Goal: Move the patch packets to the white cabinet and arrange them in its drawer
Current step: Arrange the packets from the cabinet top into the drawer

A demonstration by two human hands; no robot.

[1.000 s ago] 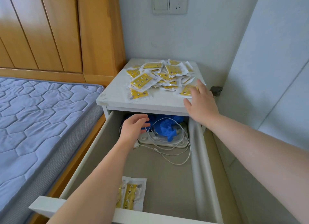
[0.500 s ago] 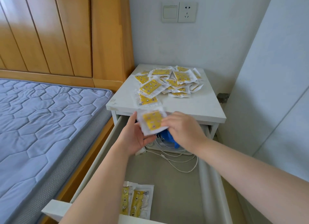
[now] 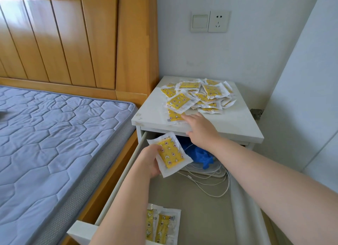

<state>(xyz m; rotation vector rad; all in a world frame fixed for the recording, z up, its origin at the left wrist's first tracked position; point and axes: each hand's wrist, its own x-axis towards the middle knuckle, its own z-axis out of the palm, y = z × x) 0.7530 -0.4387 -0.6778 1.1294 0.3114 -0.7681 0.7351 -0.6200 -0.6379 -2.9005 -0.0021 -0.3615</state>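
The left hand point(image 3: 149, 161) gripped one yellow patch packet point(image 3: 171, 154) by its edge, thumb on its face, just in front of the white cabinet point(image 3: 228, 125) and above its open drawer point(image 3: 204, 213). The right hand point(image 3: 200, 130) reached over the cabinet's top, fingers straight, fingertips touching the nearest packet point(image 3: 173, 115). The pile of packets point(image 3: 201, 94) lay toward the back of that top. In the drawer, stored packets point(image 3: 161, 224) lay farthest from the cabinet; a blue bag point(image 3: 200, 156) and white cables point(image 3: 217, 184) sat nearest it.
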